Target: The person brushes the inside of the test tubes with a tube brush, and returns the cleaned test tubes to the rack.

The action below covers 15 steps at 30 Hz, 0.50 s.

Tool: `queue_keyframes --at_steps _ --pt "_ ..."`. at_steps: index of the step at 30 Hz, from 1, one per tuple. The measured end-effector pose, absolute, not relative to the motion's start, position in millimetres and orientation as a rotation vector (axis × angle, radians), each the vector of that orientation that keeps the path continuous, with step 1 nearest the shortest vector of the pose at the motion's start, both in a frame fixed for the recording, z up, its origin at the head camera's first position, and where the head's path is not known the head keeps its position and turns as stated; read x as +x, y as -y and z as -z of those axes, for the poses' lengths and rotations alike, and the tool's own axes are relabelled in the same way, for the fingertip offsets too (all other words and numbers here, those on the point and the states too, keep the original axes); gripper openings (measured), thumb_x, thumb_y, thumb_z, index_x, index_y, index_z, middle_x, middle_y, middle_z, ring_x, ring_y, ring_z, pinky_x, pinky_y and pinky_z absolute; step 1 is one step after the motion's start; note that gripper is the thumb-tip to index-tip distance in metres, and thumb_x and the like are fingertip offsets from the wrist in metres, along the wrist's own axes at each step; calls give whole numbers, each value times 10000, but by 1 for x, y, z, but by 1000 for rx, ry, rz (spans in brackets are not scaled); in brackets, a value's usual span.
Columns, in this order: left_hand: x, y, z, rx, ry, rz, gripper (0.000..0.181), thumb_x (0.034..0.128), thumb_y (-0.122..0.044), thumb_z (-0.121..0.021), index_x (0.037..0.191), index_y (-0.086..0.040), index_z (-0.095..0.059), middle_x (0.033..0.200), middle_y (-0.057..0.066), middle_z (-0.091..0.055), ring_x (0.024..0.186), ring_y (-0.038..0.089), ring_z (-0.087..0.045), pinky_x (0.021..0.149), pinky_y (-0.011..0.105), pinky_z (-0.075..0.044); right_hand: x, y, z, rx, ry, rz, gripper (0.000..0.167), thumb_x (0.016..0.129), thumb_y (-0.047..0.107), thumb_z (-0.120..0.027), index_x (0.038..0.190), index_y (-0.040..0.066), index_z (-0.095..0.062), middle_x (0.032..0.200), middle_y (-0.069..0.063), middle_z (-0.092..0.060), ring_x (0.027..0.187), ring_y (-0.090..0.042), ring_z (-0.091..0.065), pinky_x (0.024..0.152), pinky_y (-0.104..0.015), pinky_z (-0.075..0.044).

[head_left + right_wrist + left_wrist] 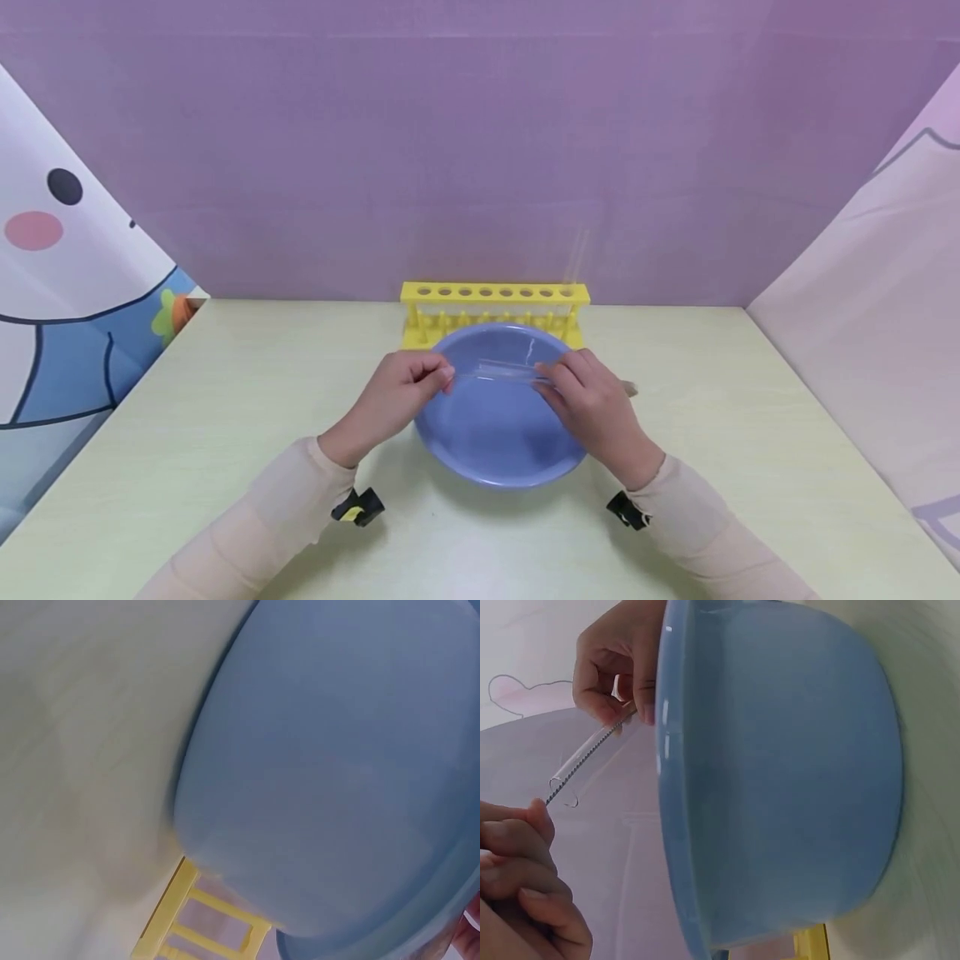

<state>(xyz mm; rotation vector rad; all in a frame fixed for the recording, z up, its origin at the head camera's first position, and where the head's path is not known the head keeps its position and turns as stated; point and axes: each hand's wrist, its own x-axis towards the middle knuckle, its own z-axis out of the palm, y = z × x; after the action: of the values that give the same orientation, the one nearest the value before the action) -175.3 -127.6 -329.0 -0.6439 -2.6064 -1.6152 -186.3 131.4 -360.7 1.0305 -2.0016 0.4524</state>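
Note:
Over the blue basin, my right hand holds a clear glass test tube level, its open mouth towards the left. A test tube brush with a twisted wire stem runs into the tube. My left hand pinches the end of that stem near the basin's left rim. A brownish tip, seemingly the brush's bristles, shows beyond my right hand; most of the head is hidden by the fingers. In the right wrist view only a bit of the right fingers shows past the basin's rim.
Behind the basin stands a yellow test tube rack with a row of holes. A clear upright tube stands in its right end. Purple cloth forms the back wall, and printed cloths hang at both sides.

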Motion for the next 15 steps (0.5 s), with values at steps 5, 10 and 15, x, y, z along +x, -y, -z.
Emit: queue_keyframes --at_steps 5,10,15 --pt "-174 131 330 -707 2577 1415 239 901 -35 -592 674 -110 -598 557 -57 -442 513 84 -369 520 217 -322 -186 -134 360 1039 2006 -462 358 637 6 -833 946 -12 -655 838 -94 -579 742 -232 -552 628 -314 -523" --pt "-174 135 331 -753 2548 1237 225 883 -29 -620 681 -125 -598 557 -78 -415 501 57 -361 502 206 -313 -187 -138 361 1055 2032 -475 340 676 31 -822 973 -19 -666 875 -98 -592 790 -236 -568 654 -321 -543" --pt "-173 138 331 -792 2514 1124 190 876 -44 -639 711 -135 -615 563 -84 -406 498 46 -377 483 207 -326 -187 -143 362 1053 2088 -464 331 701 43 -807 995 -17 -667 921 -98 -623 835 -239 -581 684 -334 -550"
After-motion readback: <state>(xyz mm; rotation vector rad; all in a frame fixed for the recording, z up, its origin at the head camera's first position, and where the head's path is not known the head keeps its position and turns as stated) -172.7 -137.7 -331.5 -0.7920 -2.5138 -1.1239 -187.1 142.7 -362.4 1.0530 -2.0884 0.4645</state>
